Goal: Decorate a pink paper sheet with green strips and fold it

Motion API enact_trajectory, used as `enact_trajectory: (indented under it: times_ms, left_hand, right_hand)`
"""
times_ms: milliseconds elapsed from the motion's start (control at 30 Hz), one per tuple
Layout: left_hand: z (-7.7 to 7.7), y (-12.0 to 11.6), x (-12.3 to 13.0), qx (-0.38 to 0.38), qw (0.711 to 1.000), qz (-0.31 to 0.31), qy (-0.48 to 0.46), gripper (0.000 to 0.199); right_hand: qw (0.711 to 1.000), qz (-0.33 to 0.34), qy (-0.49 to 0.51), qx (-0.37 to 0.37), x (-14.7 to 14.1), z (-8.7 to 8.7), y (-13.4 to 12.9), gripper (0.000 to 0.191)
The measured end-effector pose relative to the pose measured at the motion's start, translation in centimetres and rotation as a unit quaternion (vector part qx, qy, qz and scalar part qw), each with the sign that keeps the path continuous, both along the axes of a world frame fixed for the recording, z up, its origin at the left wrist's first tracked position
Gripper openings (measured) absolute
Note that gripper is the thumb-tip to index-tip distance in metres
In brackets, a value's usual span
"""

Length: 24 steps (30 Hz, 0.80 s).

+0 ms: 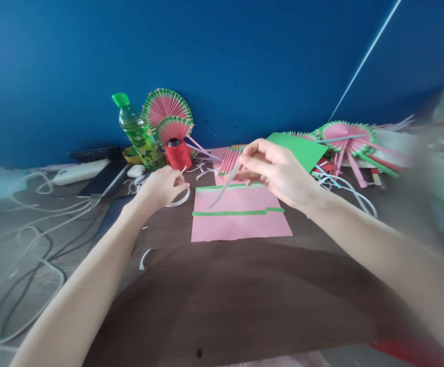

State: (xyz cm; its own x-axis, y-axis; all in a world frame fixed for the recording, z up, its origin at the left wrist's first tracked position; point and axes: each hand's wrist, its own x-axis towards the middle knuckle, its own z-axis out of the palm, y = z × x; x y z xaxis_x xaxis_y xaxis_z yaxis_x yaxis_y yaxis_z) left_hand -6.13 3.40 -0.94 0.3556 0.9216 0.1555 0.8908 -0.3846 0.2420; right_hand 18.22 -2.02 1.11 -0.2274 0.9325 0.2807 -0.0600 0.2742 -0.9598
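A pink paper sheet (240,226) lies flat mid-surface (222,300), set back from the near edge, its lower side slightly ragged. One green paper strip (229,213) crosses it from side to side, stepping up near the right end as if made of two pieces; another green band (206,188) runs along the sheet's far side, with a pale band next to it. The right hand (269,165) is above the far right part of the sheet, thumb and fingers pinched on a narrow, whitish, translucent strip (224,189) that slants down to the left over the pink; whether its lower end touches the paper cannot be told. The left hand (162,186) is left of the sheet, fingers bent over a white tape roll (179,202); how firmly they grip it cannot be told. Just behind the right hand is a pleated pink piece (229,161) with green ends. Toward the surface's far edge, on the left, stand a green-capped bottle (141,135), its leafy label too blurred to read, a red thread spool (178,154) and round pink fans (167,109) edged in green. Toward the far right corner lie a green sheet (298,149) and another pink fan (346,136); pale cables (57,209) loop along the left side.
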Motion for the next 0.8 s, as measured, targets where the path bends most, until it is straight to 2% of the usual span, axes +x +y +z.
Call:
enact_trajectory:
  times_ms: [33,100,167,233,333,433,567,667,800]
  left_hand:
    - [0.5,-0.4,0.4,0.007,1.0,-0.004,-0.023,0.025]
    - [1.5,-1.3,1.2,-0.09,0.992,-0.042,-0.076,0.027]
    - [2.3,-2.1,1.9,-0.189,0.969,-0.096,-0.125,0.029]
    - [2.8,-2.7,2.3,-0.231,0.952,-0.13,-0.153,0.031]
    - [3.0,-3.0,2.4,-0.242,0.947,-0.136,-0.165,0.027]
    - [3.1,-2.9,2.2,-0.237,0.951,-0.125,-0.156,0.021]
    - [3.3,-2.7,2.1,-0.215,0.963,-0.114,-0.116,0.018]
    - [3.1,-2.3,1.7,-0.192,0.972,-0.101,-0.085,0.019]
    - [2.1,-1.5,1.0,-0.198,0.972,-0.111,-0.054,0.022]
  right_hand:
    - [1.0,0.0,0.01,-0.018,-0.1,-0.2,0.1,0.022]
    - [0.998,-0.007,0.031,-0.045,-0.4,-0.6,0.3,0.021]
    - [0.997,-0.019,0.051,-0.058,-0.6,-0.9,0.5,0.021]
    - [0.995,-0.03,0.07,-0.061,-0.8,-1.1,0.6,0.021]
    - [0.995,-0.032,0.08,-0.057,-0.8,-1.3,0.8,0.022]
    - [0.997,-0.039,0.049,-0.045,-0.5,-1.7,1.3,0.024]
    - [0.994,-0.101,-0.037,0.007,0.3,-2.5,2.4,0.026]
    - [0.989,-0.1,-0.109,0.016,0.8,-2.8,2.8,0.023]
    - [0.975,-0.106,-0.193,0.018,1.4,-2.1,2.8,0.022]
